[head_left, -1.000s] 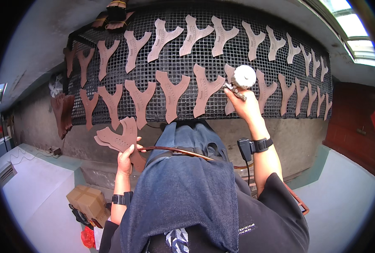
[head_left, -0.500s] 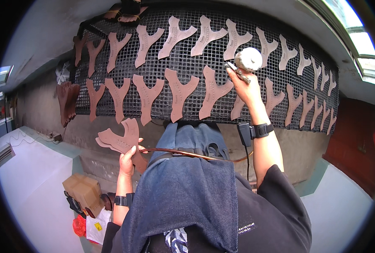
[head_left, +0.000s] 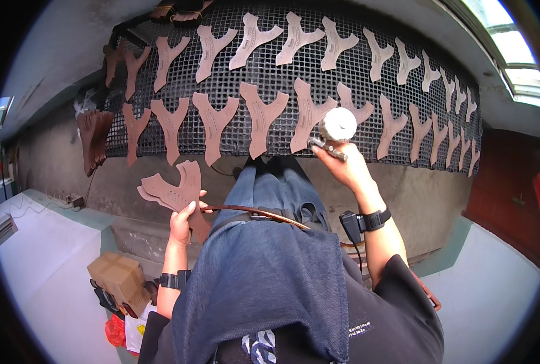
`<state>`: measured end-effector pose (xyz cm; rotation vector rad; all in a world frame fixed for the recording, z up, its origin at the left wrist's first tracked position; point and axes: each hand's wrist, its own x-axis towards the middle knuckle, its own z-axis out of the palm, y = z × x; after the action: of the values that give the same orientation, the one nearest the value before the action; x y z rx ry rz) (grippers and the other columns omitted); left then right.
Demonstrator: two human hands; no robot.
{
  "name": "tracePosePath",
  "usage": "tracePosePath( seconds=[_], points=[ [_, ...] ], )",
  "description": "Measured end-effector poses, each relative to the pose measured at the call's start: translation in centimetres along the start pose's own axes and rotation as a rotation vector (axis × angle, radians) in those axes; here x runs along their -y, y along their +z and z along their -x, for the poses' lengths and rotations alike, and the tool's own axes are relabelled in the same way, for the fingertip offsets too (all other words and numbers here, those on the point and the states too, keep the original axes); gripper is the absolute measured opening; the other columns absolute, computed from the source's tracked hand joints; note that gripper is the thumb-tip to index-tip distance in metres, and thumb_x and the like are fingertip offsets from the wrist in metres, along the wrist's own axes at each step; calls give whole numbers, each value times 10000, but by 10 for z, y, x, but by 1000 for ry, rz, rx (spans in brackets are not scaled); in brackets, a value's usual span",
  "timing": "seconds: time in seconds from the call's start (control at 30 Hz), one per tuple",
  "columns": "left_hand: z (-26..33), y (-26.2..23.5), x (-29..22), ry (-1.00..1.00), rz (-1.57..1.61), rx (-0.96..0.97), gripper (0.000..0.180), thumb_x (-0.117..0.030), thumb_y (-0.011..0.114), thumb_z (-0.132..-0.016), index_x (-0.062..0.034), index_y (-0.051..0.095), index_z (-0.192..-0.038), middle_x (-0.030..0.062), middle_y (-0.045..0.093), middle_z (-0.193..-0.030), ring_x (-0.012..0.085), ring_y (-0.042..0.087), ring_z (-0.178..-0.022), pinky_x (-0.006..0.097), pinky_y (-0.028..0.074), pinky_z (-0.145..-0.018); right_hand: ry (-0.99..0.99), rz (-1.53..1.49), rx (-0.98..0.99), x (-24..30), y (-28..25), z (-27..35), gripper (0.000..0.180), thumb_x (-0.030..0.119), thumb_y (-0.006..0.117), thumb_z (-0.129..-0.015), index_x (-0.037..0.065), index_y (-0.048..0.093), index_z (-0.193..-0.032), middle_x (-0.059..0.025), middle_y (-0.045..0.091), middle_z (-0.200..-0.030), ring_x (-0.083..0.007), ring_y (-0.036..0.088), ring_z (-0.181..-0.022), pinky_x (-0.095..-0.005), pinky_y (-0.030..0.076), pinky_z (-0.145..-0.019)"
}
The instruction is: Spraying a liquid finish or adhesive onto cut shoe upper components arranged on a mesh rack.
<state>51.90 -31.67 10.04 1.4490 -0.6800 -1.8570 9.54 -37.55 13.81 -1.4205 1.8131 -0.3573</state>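
My right hand [head_left: 350,167] grips a spray gun [head_left: 328,149] with a round white cup [head_left: 338,124] on top. The gun is over the near row of Y-shaped pieces, and its cup covers part of one brown Y-shaped piece [head_left: 307,119]. A few more such pieces [head_left: 176,193] are fanned out in my left hand [head_left: 185,221], left of my waist, thumb on top. Beside the left hand begins a brown hose [head_left: 239,208], which crosses in front of my waist. Whether those fingers also hold the hose is hard to see.
A black mesh rack [head_left: 221,91] carries two rows of these Y-shaped pieces. A thick bundle of them [head_left: 94,136] hangs at its left end. Lower left are a cardboard box [head_left: 117,276] and a red plastic bag [head_left: 115,330]. Walls stand on both sides.
My right hand has brought the spray gun nearer to me and slightly left, from between the rows to the near row. The left hand keeps its pieces almost where they were.
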Motion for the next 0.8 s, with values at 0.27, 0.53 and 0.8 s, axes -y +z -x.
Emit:
tracePosePath(
  seconds=[0.27, 0.53, 0.8],
  points=[
    [1, -13, -3, -14, -42, 57, 470, -244, 586, -925, 74, 573, -1271, 151, 704, -983, 264, 686, -864, 375, 525, -860, 68, 6, -8, -6, 25, 48, 344, 413, 712, -878, 78, 731, -956, -154, 724, -859, -331, 711, -841, -392, 555, -757],
    [0, -2, -3, -55, -30, 57, 494, -227, 575, -932, 87, 529, -1310, 148, 701, -930, 241, 661, -900, 354, 504, -869, 78, 19, -111, -23, 16, 31, 347, 428, 707, -878, 93, 741, -960, -160, 720, -839, -337, 715, -842, -399, 556, -755],
    [-4, 17, -3, -65, -20, 4, 500, -252, 583, -924, 85, 556, -1293, 135, 707, -927, 225, 672, -897, 343, 492, -893, 139, 10, -284, -51, -28, -26, 383, 483, 691, -883, 110, 752, -947, -170, 718, -833, -340, 713, -850, -414, 549, -752]
  ],
)
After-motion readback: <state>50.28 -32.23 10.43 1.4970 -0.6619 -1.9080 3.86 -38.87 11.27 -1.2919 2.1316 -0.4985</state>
